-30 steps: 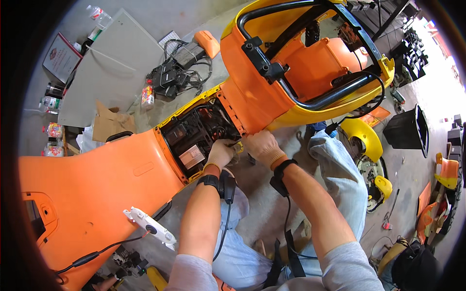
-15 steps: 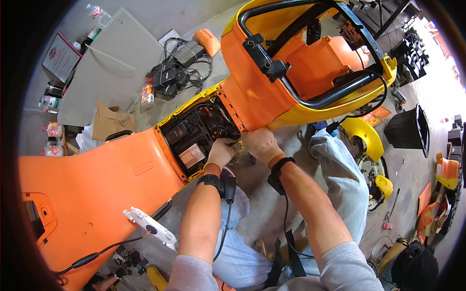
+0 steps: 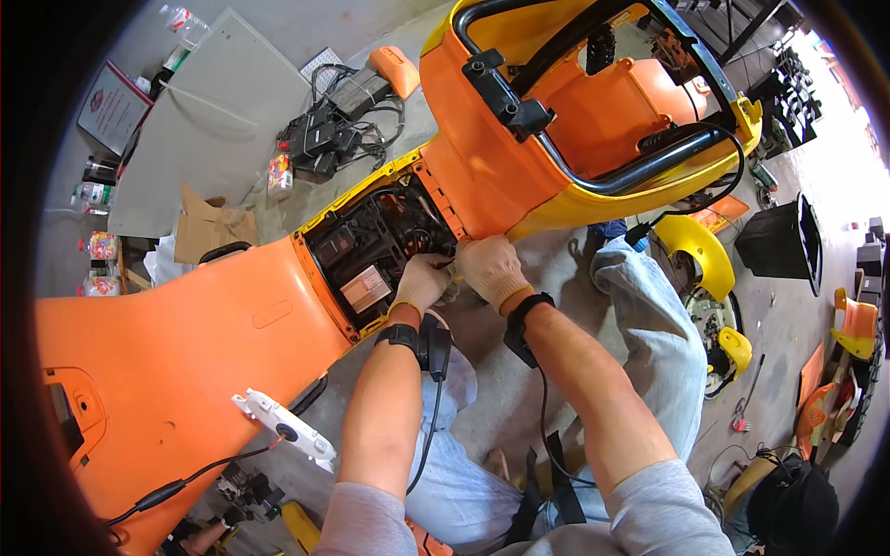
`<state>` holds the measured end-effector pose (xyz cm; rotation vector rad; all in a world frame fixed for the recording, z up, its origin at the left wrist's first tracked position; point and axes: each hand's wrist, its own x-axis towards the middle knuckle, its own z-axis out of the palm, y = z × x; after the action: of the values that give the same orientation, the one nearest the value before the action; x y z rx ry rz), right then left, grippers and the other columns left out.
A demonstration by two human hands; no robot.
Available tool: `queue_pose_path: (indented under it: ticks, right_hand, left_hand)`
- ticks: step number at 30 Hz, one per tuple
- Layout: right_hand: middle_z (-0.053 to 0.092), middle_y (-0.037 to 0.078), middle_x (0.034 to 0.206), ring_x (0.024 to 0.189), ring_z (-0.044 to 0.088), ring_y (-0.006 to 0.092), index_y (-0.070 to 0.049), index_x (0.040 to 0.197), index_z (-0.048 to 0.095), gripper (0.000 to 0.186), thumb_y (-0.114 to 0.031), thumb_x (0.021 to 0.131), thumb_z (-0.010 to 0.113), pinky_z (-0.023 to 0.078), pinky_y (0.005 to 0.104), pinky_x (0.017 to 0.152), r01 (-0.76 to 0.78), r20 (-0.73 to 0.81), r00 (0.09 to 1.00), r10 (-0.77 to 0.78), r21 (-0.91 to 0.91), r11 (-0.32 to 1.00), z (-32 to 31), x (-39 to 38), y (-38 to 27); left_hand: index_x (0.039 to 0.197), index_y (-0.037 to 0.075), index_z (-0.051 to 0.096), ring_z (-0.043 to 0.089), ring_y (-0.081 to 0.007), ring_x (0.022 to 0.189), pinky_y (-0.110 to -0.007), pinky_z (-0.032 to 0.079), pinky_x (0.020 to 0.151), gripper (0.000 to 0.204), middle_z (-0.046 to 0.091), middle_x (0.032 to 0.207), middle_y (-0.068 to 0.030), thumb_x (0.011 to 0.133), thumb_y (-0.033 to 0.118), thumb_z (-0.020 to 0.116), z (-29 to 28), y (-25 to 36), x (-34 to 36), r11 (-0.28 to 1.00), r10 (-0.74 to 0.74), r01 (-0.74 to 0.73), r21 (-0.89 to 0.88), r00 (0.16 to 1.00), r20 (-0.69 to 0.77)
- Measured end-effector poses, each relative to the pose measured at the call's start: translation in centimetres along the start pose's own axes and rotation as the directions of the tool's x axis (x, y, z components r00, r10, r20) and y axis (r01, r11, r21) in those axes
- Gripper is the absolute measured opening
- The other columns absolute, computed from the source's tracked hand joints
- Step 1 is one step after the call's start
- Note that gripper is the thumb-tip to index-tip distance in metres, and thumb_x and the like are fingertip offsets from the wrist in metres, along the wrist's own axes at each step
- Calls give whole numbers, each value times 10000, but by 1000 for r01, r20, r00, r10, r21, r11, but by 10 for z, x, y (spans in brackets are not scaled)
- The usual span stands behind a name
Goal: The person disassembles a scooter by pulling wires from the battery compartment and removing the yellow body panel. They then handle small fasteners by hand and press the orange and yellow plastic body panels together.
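Note:
An orange vehicle body (image 3: 222,338) with yellow edging has an open compartment (image 3: 345,243) in its middle, holding dark parts, wiring and a silver box (image 3: 366,289). At the compartment's near right corner both my hands, in white knit gloves, work close together. My left hand (image 3: 424,282) is closed, its fingertips curled in at the yellow rim. Beside it, my right hand (image 3: 492,267) is closed in a fist just under the orange front section (image 3: 491,181). Whatever the fingers grip is hidden behind them. Black straps with small boxes and cables circle both wrists.
Black tubing (image 3: 663,167) frames the orange-yellow front section. A white bracket-like device (image 3: 286,430) with a cable stands by the body's near side. Beyond lie black electronics with cables (image 3: 324,134) and a cardboard box (image 3: 213,229). At right are a black bin (image 3: 781,246) and yellow parts (image 3: 695,255).
The whole scene sits slightly higher in view. Both hands stay at the same corner, the right one shifted slightly left. The left hand has turned a little at the wrist.

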<state>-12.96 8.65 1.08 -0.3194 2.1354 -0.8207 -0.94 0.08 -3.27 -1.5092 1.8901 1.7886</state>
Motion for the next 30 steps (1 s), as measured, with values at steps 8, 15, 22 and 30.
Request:
queue_pose_path:
  ticks: [8,15,22,30]
  right_hand:
    - [633,332,1063,1090,583,473,57,1005,668,423,-306,854,515,470,462,954,73,104,993,-59,-141,987,-2,4,-4]
    - [632,330,1063,1075,584,481,50,1021,659,443,-332,865,498,473,465,946,179,74,983,-169,-154,972,7,23,2]
    - [677,236,1004,989,641,397,-29,1083,640,397,-321,837,529,500,468,865,434,265,901,-344,-544,718,-7,-9,47]
    - [655,84,790,742,642,211,-46,968,627,328,-339,827,590,507,347,645,33,207,977,-48,75,997,-131,-92,85]
  left_hand:
    - [1101,-5,677,682,-200,572,-304,535,508,246,696,718,-132,892,30,553,-1,1,2,1000,6,-6,11,1000,1]
    - [1097,-9,674,672,-204,559,-305,532,506,233,691,716,-138,915,116,601,0,3,1,999,26,-27,37,999,22]
    - [1104,-31,665,673,-201,580,-309,557,549,254,681,739,-145,921,140,620,-3,3,-2,1000,-22,22,5,999,26]
    - [909,21,699,608,-165,487,-298,493,468,199,629,621,-84,900,156,552,9,26,-7,909,190,-208,361,978,86]
